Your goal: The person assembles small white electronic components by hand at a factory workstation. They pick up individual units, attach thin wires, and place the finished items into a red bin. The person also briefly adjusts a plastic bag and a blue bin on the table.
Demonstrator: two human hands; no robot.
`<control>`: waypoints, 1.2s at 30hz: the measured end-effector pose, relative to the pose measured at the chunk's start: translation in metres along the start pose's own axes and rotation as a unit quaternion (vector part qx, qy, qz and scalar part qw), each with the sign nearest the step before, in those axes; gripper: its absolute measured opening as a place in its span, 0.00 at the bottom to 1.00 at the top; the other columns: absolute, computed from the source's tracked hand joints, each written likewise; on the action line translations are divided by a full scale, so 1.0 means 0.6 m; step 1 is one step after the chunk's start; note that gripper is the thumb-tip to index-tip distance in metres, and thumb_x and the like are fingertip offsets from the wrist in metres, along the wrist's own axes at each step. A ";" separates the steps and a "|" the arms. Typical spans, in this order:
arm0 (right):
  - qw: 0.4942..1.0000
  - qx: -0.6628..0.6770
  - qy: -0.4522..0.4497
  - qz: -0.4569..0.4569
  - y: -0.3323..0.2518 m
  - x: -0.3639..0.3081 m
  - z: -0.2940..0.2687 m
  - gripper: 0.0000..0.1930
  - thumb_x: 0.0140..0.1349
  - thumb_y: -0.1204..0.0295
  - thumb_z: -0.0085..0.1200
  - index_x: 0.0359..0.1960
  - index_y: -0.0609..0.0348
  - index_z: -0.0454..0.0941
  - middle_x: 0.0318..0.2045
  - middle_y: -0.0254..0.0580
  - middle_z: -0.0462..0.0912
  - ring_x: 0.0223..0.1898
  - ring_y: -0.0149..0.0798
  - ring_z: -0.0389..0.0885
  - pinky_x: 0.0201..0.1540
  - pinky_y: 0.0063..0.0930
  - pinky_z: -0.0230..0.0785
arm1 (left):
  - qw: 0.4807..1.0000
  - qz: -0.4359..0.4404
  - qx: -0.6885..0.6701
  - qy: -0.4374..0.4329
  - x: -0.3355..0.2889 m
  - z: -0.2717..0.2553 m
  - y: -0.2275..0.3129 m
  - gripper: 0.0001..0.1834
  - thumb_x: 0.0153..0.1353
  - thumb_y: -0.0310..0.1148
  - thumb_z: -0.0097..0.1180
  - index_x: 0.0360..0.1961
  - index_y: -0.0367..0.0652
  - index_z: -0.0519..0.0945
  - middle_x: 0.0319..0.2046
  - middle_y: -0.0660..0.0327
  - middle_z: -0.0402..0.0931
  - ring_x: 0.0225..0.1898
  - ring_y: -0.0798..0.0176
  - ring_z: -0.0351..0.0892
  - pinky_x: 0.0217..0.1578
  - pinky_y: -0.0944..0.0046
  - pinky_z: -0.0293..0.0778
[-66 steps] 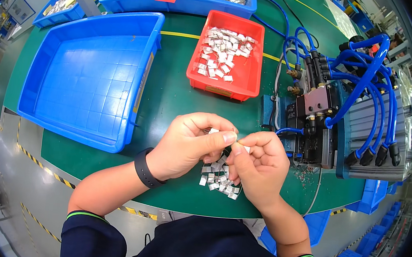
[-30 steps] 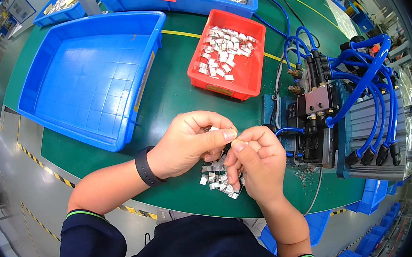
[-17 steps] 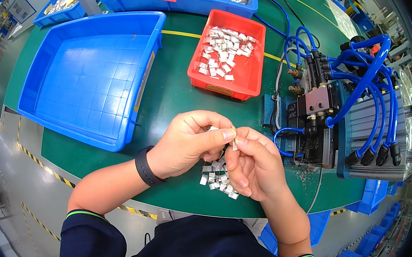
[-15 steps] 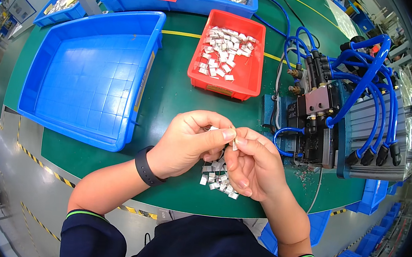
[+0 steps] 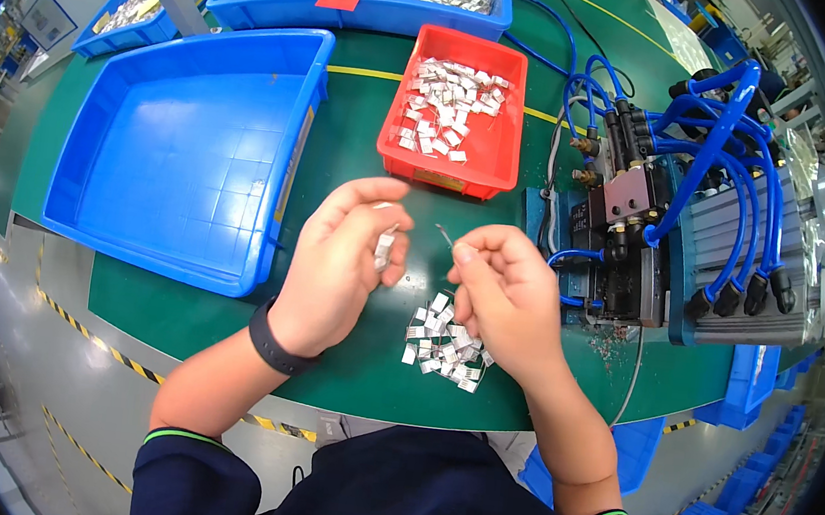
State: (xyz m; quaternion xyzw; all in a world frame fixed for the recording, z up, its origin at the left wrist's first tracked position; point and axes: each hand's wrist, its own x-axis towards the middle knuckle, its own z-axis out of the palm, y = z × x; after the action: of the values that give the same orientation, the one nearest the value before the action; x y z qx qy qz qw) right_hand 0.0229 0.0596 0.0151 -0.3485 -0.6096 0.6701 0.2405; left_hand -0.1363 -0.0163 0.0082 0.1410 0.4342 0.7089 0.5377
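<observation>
Several white parts (image 5: 384,249) sit in the left hand (image 5: 335,249), its fingers loosely curled around them; the right hand (image 5: 506,293) pinches a thin piece (image 5: 444,233) between thumb and finger. A light pinch should avoid bending it; a snug curl should keep parts off the pile (image 5: 445,345) on the desk (image 5: 360,378).

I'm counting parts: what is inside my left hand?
Small white pieces show in your left hand, near its thumb. The palm is turned away, so anything deeper is covered and can't be counted.
</observation>
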 end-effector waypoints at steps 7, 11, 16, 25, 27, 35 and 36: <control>0.951 -0.294 -0.019 -0.097 0.028 0.034 0.003 0.08 0.64 0.73 0.51 0.34 0.67 0.75 0.30 0.54 0.79 0.33 0.54 0.79 0.37 0.42 0.70 | 0.999 -0.048 -0.013 -0.003 -0.062 -0.048 -0.001 0.13 0.67 0.27 0.43 0.51 0.35 0.70 0.34 0.58 0.75 0.28 0.66 0.72 0.27 0.67 0.67; 0.950 -0.287 0.010 -0.123 0.029 0.029 -0.002 0.07 0.63 0.74 0.53 0.34 0.67 0.75 0.28 0.53 0.79 0.30 0.51 0.79 0.35 0.39 0.70 | 0.998 -0.053 0.016 0.001 -0.080 -0.059 0.000 0.14 0.70 0.30 0.42 0.53 0.35 0.70 0.34 0.58 0.76 0.29 0.67 0.72 0.27 0.68 0.67; 0.960 -0.259 0.005 -0.102 0.010 0.018 -0.007 0.08 0.64 0.73 0.53 0.36 0.67 0.76 0.27 0.48 0.81 0.29 0.43 0.80 0.34 0.33 0.71 | 0.998 -0.058 0.030 0.004 -0.095 -0.069 0.000 0.14 0.71 0.32 0.43 0.52 0.35 0.71 0.34 0.58 0.76 0.29 0.68 0.72 0.27 0.69 0.68; 0.941 -0.318 -0.023 -0.112 0.038 0.044 -0.007 0.08 0.64 0.73 0.54 0.39 0.66 0.76 0.29 0.42 0.82 0.31 0.31 0.79 0.37 0.28 0.72 | 0.996 -0.066 0.054 -0.007 -0.103 -0.072 0.005 0.14 0.72 0.34 0.41 0.49 0.35 0.73 0.32 0.59 0.76 0.28 0.67 0.73 0.26 0.69 0.68; 0.948 -0.301 -0.017 -0.102 0.038 0.044 -0.007 0.08 0.63 0.74 0.54 0.39 0.66 0.77 0.30 0.42 0.82 0.32 0.31 0.80 0.37 0.28 0.72 | 0.996 -0.072 0.051 -0.015 -0.101 -0.071 0.006 0.14 0.72 0.34 0.41 0.48 0.34 0.73 0.32 0.59 0.76 0.28 0.68 0.73 0.25 0.68 0.68; 0.948 -0.291 -0.002 -0.125 0.046 0.064 -0.001 0.09 0.61 0.73 0.56 0.38 0.68 0.75 0.31 0.50 0.82 0.35 0.43 0.82 0.39 0.35 0.72 | 0.992 -0.069 0.100 -0.028 -0.082 -0.068 -0.002 0.12 0.71 0.34 0.45 0.45 0.35 0.74 0.32 0.59 0.76 0.26 0.69 0.73 0.24 0.70 0.68; 0.947 -0.296 0.004 -0.127 0.045 0.067 0.000 0.09 0.60 0.73 0.56 0.37 0.68 0.75 0.31 0.53 0.82 0.35 0.48 0.83 0.40 0.38 0.72 | 0.992 -0.066 0.100 -0.027 -0.080 -0.070 -0.002 0.12 0.70 0.34 0.46 0.45 0.36 0.74 0.32 0.59 0.76 0.26 0.69 0.73 0.24 0.70 0.68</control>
State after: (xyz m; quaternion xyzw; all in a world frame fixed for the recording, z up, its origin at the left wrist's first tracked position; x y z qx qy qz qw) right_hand 0.0001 0.0859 -0.0186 -0.3265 -0.8188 0.4219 0.2120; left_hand -0.1451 -0.0779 -0.0047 0.1843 0.4966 0.6207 0.5780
